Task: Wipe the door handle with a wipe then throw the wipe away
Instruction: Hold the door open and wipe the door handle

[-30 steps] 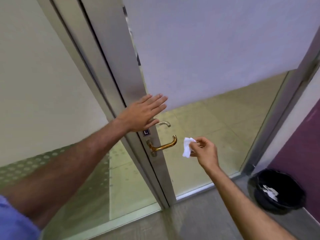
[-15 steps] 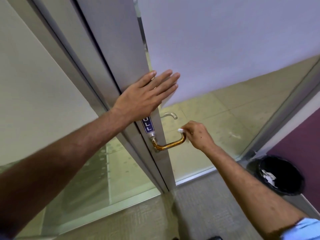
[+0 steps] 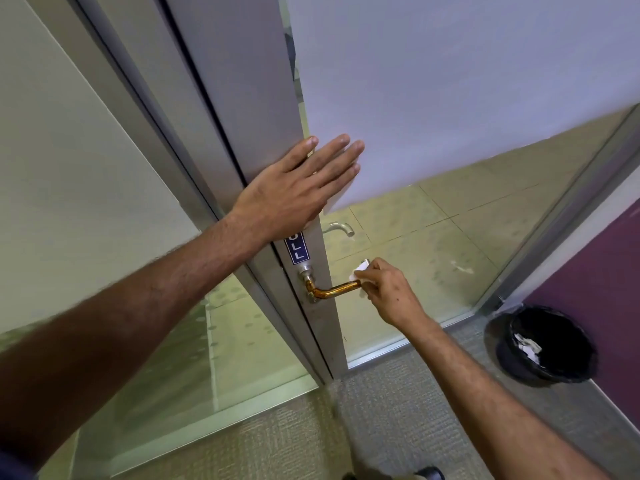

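Observation:
A brass lever door handle [image 3: 329, 292] juts from the metal stile of a glass door [image 3: 263, 109], below a blue PULL label [image 3: 297, 249]. My right hand [image 3: 391, 292] is closed on a small white wipe [image 3: 360, 273] and presses it around the free end of the handle. Only a corner of the wipe shows above my fingers. My left hand [image 3: 298, 188] lies flat, fingers spread, on the door stile above the label. A black waste bin [image 3: 543, 344] with white scraps inside stands on the floor at the right.
A second silver handle [image 3: 341, 228] shows through the glass on the far side. A fixed glass panel [image 3: 86, 168] is at the left, a purple wall [image 3: 595, 271] at the right behind the bin. Grey carpet [image 3: 381, 410] covers the floor below me.
My right hand brought the wipe from open air to the handle's end and now grips around it. My left hand slid higher up the stile, uncovering the PULL label.

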